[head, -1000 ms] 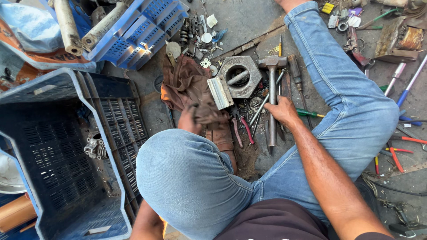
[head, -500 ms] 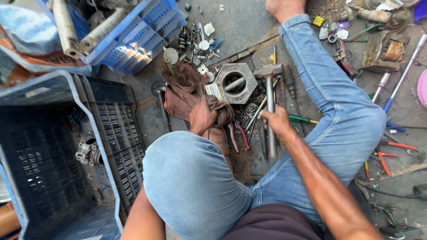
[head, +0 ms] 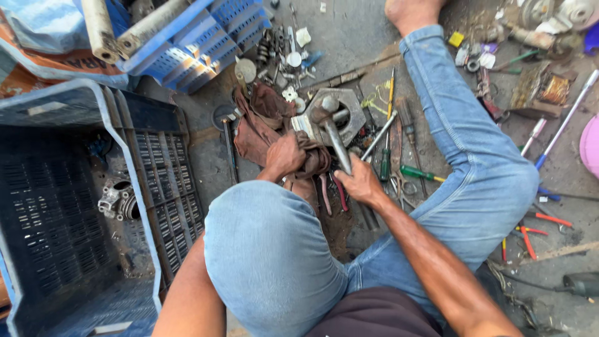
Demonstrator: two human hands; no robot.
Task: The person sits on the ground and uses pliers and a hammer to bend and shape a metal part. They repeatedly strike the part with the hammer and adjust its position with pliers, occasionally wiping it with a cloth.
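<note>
The right hand (head: 360,182) is closed around the lower end of the hammer (head: 334,134) handle. The long axis of the hammer runs from the grip up and slightly left, away from the person, with the head at the far end. The head lies over the hexagonal metal block (head: 349,111), which has a round bore. The part of the handle inside the fist is hidden, and it cannot be told whether the head touches the block.

The left hand (head: 285,156), just left of the right-hand grip, is closed on the brown rag (head: 262,128). The rag is creased cloth, bunched under the fingers and spreading up and left from them. What lies beneath it cannot be made out.

Right of the hammer grip, a green-handled screwdriver (head: 385,163) lies nearly parallel to the hammer handle. Further right, red-handled pliers (head: 530,234) lie on the ground beyond the person's blue denim leg.

Well left of both hands stands a dark plastic crate (head: 56,206) with perforated walls. It contains a grey metal part (head: 117,200), details indistinct. The frame edge cuts the crate off.
</note>
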